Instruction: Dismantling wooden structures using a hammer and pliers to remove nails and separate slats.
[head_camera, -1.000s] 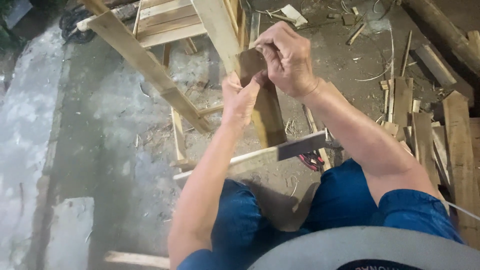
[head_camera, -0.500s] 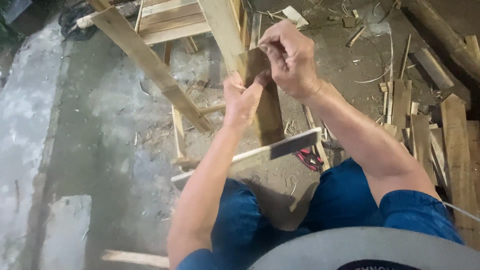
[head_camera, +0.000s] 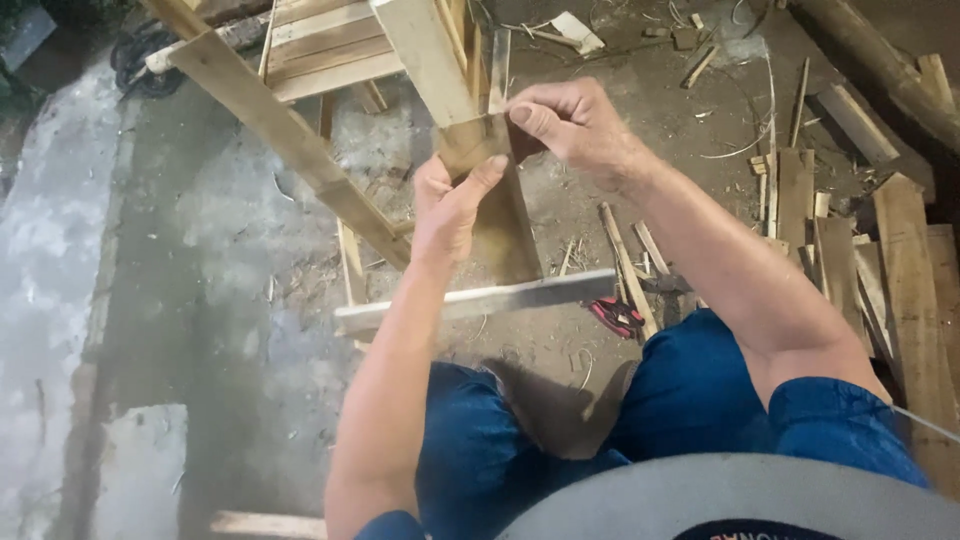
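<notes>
Head view: the person sat with both knees apart, in blue trousers (head_camera: 690, 400), over a dirt floor (head_camera: 200, 260) strewn with wood scraps. The left hand (head_camera: 450, 205) was raised at centre frame, fingers pressed together and thumb extended, gripping the near edge of a dark flat wood piece (head_camera: 500, 200) held upright. The right hand (head_camera: 570, 125) was closed over the top corner of the same piece, thumb and fingers pinching it from above. The piece stood between the two hands, just in front of a pale wooden frame (head_camera: 330, 60) that leaned across the upper left of the scene; whether the piece touched the frame could not be told. Below the hands, a long pale strip (head_camera: 480, 300) lay across the space above the knees, running from left to right, with its right end darker. A small red-handled tool (head_camera: 615, 315) lay on the floor just beside the right knee. Short planks (head_camera: 900, 260) were stacked at the right edge, and loose slats (head_camera: 630, 265) lay near the tool. A grey patch of concrete (head_camera: 50, 300) ran along the left side.
</notes>
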